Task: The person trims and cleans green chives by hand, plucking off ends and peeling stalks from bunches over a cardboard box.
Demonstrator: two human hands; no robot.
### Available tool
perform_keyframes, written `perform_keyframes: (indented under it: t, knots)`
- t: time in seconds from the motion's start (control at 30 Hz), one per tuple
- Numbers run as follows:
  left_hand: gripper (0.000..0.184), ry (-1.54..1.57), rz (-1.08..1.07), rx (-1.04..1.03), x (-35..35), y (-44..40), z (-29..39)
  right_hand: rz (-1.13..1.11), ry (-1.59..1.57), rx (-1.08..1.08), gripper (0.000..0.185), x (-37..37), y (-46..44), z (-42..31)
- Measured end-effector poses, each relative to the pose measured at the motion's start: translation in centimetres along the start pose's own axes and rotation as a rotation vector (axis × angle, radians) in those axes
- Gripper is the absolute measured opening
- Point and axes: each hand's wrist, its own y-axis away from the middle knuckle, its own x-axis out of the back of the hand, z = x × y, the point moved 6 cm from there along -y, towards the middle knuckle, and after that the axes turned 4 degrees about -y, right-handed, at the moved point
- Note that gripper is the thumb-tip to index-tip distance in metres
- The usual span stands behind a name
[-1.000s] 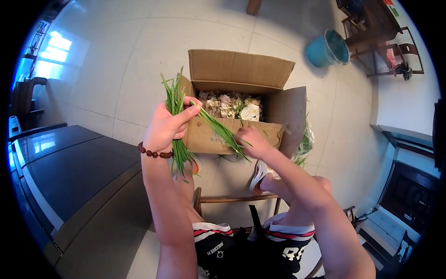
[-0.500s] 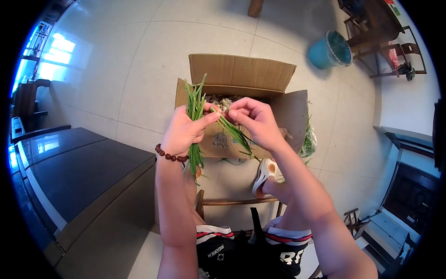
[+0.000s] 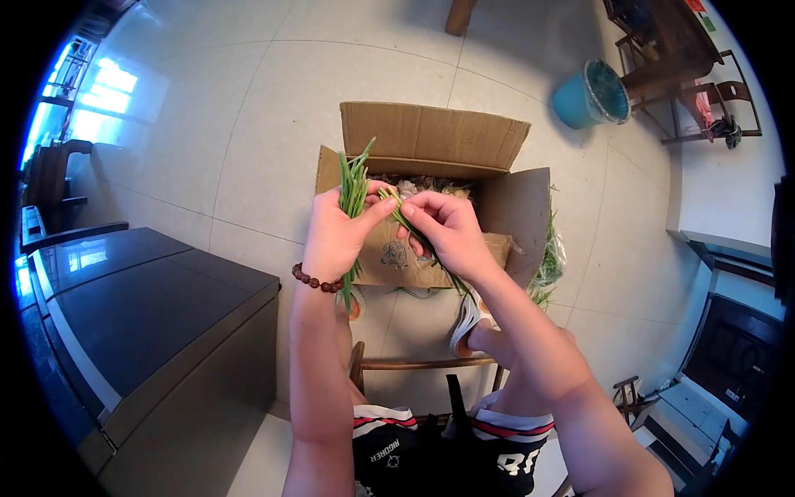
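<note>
A bunch of long green stalks stands upright in the closed fingers of my left hand, its lower ends hanging beside the wrist. Between my left thumb and fingertips are the pale ends of a smaller bundle of green stalks. My right hand pinches this bundle just below those ends, and its leaves slant down to the right. Both hands are nearly touching above the near flap of an open cardboard box. Pale scraps lie inside the box, partly hidden by my hands.
A plastic bag with green stalks lies right of the box. A blue bucket stands at the back right, near wooden furniture. A dark cabinet is on the left. My legs and shoes are below the box.
My right hand has risen from the leafy ends of the smaller bundle to its pale ends and now grips it there. My left hand has shifted right and slightly down, still holding the stalks.
</note>
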Motion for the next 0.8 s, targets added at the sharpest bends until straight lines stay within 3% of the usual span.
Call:
perform_keyframes:
  t: [0.23, 0.53, 0.8]
  knots:
    - [0.028, -0.04, 0.125, -0.168, 0.1, -0.1, 0.7, 0.03, -0.01, 0.006, 0.019, 0.0, -0.1, -0.1]
    - [0.026, -0.04, 0.084, -0.049, -0.7, -0.1, -0.1, 0.102, 0.047, 0.042, 0.017, 0.0, 0.3, -0.4]
    - [0.023, 0.034, 0.121, -0.076, -0.9, 0.0, 0.1, 0.113, 0.182, 0.117, 0.016, 0.1, 0.2, -0.9]
